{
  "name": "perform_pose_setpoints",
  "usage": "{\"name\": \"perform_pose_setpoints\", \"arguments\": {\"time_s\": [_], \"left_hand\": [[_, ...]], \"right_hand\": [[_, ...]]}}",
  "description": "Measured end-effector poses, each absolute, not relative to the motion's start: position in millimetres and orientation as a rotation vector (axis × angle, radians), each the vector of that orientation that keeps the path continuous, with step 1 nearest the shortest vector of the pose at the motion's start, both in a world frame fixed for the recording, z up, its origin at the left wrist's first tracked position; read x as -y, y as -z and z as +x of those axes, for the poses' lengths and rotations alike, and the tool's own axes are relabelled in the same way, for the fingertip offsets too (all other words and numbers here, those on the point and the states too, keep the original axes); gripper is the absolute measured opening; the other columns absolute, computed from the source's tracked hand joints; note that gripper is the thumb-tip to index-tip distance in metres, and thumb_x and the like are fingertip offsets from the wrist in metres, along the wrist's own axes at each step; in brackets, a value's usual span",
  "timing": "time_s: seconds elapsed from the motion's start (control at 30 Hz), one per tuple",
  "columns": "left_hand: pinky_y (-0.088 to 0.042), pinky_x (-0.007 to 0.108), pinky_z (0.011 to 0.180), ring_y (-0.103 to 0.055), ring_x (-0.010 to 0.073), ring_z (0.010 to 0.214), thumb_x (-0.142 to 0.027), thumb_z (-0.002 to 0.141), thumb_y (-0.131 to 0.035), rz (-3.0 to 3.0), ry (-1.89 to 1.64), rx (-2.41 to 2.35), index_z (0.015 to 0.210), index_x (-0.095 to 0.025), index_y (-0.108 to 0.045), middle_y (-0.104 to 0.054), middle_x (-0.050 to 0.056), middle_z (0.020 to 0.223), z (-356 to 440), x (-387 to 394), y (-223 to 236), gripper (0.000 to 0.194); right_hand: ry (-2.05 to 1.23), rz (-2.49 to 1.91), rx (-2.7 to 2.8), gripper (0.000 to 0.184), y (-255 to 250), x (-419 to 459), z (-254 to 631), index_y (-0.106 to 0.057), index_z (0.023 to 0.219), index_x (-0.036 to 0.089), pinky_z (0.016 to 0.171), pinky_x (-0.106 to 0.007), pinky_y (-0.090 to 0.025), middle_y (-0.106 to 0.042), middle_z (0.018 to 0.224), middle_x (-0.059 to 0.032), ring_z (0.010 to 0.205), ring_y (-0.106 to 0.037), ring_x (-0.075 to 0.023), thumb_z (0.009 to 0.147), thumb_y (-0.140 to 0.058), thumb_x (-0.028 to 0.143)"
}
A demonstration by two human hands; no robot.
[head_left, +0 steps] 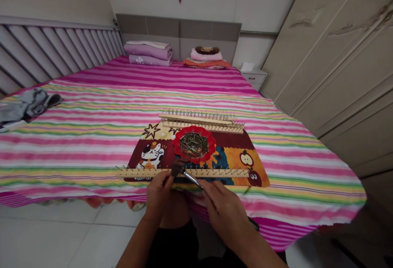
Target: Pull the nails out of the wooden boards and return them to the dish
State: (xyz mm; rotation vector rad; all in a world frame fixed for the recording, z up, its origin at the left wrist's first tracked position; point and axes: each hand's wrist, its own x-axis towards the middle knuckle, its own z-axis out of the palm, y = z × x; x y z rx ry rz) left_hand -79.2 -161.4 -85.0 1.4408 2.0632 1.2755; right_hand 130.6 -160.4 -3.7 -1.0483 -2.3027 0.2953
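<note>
Presently: right hand (226,214), grasping hammer (190,177); left hand (158,192) at wooden strip (219,173), grasp unclear; nail bowl (212,142) close, likely for reach.

Hammer (192,178): dark head, silver shaft. Front strip (215,173): pale tan. Bowl (176,144): red. Mat (259,155): maroon, orange, cream, blue patchwork (cartoon cat print (152,153) included). Bedspread (92,116): pink, white, yellow, green stripes. Folded quilts (149,51): lilac.
</note>
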Motion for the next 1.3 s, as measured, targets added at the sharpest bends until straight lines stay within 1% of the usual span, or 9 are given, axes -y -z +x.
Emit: {"name": "perform_pose_setpoints", "arguments": {"time_s": [0.23,0.43,0.6,0.7,0.83,1.0,1.17,1.23,1.3], "left_hand": [[-0.053,0.034,0.081,-0.061,0.0131,0.081,-0.046,0.084,-0.053,1.436,-1.228,-2.119,0.088,-0.014,-0.062,-0.064,0.004,0.085,-79.5,160.4,85.6,0.033],[-0.053,0.03,0.078,-0.063,0.0139,0.079,-0.048,0.084,-0.05,1.503,-1.251,-2.141,0.084,-0.017,-0.064,-0.068,0.004,0.084,-80.9,157.3,82.8,0.034],[-0.053,0.026,0.069,-0.065,0.0156,0.075,-0.05,0.081,-0.048,1.576,-1.269,-2.182,0.079,-0.024,-0.066,-0.071,0.001,0.082,-80.4,156.6,81.1,0.032],[-0.053,0.025,0.065,-0.065,0.0159,0.074,-0.05,0.081,-0.047,1.629,-1.254,-2.213,0.082,-0.025,-0.066,-0.071,0.001,0.083,-80.6,163.0,74.0,0.032],[-0.053,0.025,0.07,-0.065,0.0163,0.082,-0.046,0.082,-0.046,1.705,-1.201,-2.282,0.091,-0.025,-0.066,-0.07,0.002,0.093,-86.4,163.5,48.2,0.03],[-0.051,0.025,0.077,-0.064,0.0162,0.088,-0.037,0.082,-0.049,1.91,-0.923,-2.212,0.092,-0.026,-0.067,-0.069,0.0,0.095,-90.6,112.9,8.9,0.023],[-0.049,0.031,0.089,-0.061,0.0143,0.092,-0.017,0.083,-0.052,2.121,-0.429,-1.955,0.089,-0.02,-0.067,-0.068,0.002,0.094,-70.3,42.1,4.4,0.016],[-0.049,0.036,0.092,-0.06,0.0143,0.093,-0.022,0.085,-0.053,2.161,-0.248,-1.888,0.09,-0.016,-0.065,-0.066,0.004,0.095,-61.8,24.7,9.2,0.014],[-0.049,0.039,0.093,-0.059,0.0149,0.094,-0.031,0.086,-0.054,2.167,-0.097,-1.884,0.09,-0.014,-0.063,-0.064,0.005,0.094,-57.5,15.0,12.7,0.02]], "right_hand": [[-0.264,-1.094,2.413,0.036,3.0,156.6,121.9,-0.058,0.123,0.016,0.059,-0.034,-0.056,-0.064,0.082,-0.009,0.069,-0.065,-0.022,0.09,-0.042,0.012],[-0.423,-0.989,2.248,0.036,8.9,170.4,165.9,-0.055,0.125,0.02,0.069,-0.028,-0.056,-0.067,0.093,-0.0089,0.082,-0.066,-0.0181,0.093,-0.038,0.014],[-0.484,-1.215,2.206,0.033,51.2,186.5,237.7,-0.061,0.121,0.024,0.07,-0.024,-0.058,-0.072,0.096,-0.0082,0.085,-0.07,-0.0181,0.092,-0.045,0.022],[-0.56,-1.383,2.134,0.031,82.6,194.9,278.2,-0.066,0.115,0.025,0.079,-0.025,-0.058,-0.073,0.103,-0.0084,0.094,-0.07,-0.0199,0.091,-0.048,0.033],[-0.723,-1.555,1.977,0.03,110.8,201.3,309.1,-0.07,0.108,0.025,0.083,-0.022,-0.056,-0.074,0.105,-0.0052,0.095,-0.07,-0.0189,0.087,-0.054,0.038],[-0.816,-1.553,1.862,0.028,118.5,196.9,312.3,-0.072,0.103,0.025,0.083,-0.019,-0.055,-0.074,0.103,-0.0039,0.093,-0.071,-0.0177,0.086,-0.055,0.037],[-0.86,-1.551,1.841,0.028,115.6,194.8,310.4,-0.071,0.106,0.025,0.083,-0.021,-0.055,-0.074,0.104,-0.0044,0.094,-0.07,-0.0183,0.086,-0.056,0.037],[-0.876,-1.561,1.832,0.028,113.2,195.2,310.1,-0.071,0.106,0.025,0.082,-0.022,-0.055,-0.074,0.104,-0.0046,0.093,-0.071,-0.019,0.086,-0.056,0.037],[-0.897,-1.557,1.828,0.027,110.9,195.0,309.6,-0.071,0.106,0.026,0.081,-0.022,-0.056,-0.074,0.104,-0.0045,0.092,-0.071,-0.0191,0.087,-0.055,0.037]]}}
